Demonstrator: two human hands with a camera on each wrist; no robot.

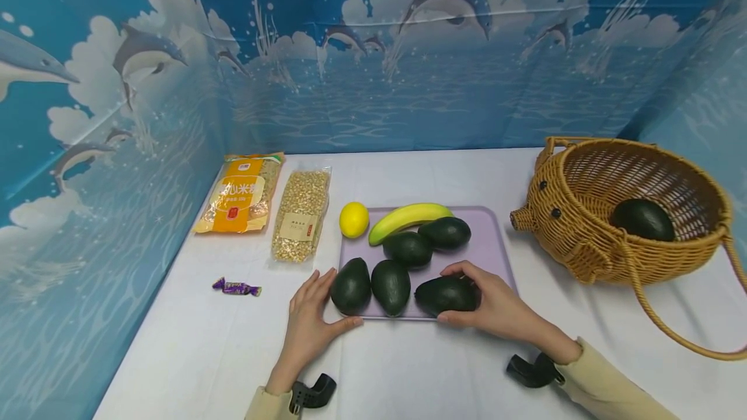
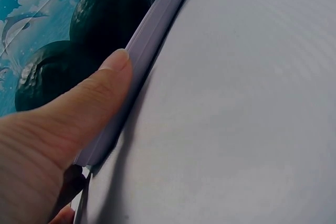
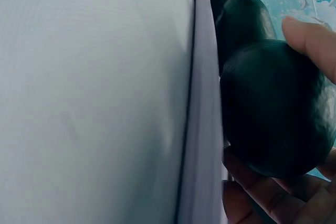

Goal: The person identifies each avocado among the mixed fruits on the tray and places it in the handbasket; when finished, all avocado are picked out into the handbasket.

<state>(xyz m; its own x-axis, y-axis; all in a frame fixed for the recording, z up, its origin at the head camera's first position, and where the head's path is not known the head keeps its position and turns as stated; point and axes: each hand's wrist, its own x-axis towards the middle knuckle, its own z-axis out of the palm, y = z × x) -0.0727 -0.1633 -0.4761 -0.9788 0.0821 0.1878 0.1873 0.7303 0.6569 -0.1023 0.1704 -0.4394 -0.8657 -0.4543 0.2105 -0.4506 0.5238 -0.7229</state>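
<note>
My right hand [image 1: 500, 311] grips a dark green avocado [image 1: 445, 295] at the front right of a lilac tray [image 1: 486, 238], thumb on one side and fingers on the other. In the right wrist view that avocado [image 3: 273, 108] sits between thumb and fingers. At the tray's front left corner is my left hand [image 1: 312, 323], its fingers extended along the left side. The left thumb [image 2: 107, 85] touches the front rim in the left wrist view. Two avocados [image 1: 351, 287] stand side by side near this hand, and two more [image 1: 408, 249] lie farther back.
A banana [image 1: 408, 218] and a lemon [image 1: 353, 220] lie at the tray's back. Two grain packets [image 1: 239, 194] and a purple-wrapped candy [image 1: 236, 287] are to the left. On the right stands a wicker animal-shaped basket [image 1: 574, 238] containing an avocado [image 1: 644, 220]; its handle [image 1: 665, 326] hangs forward.
</note>
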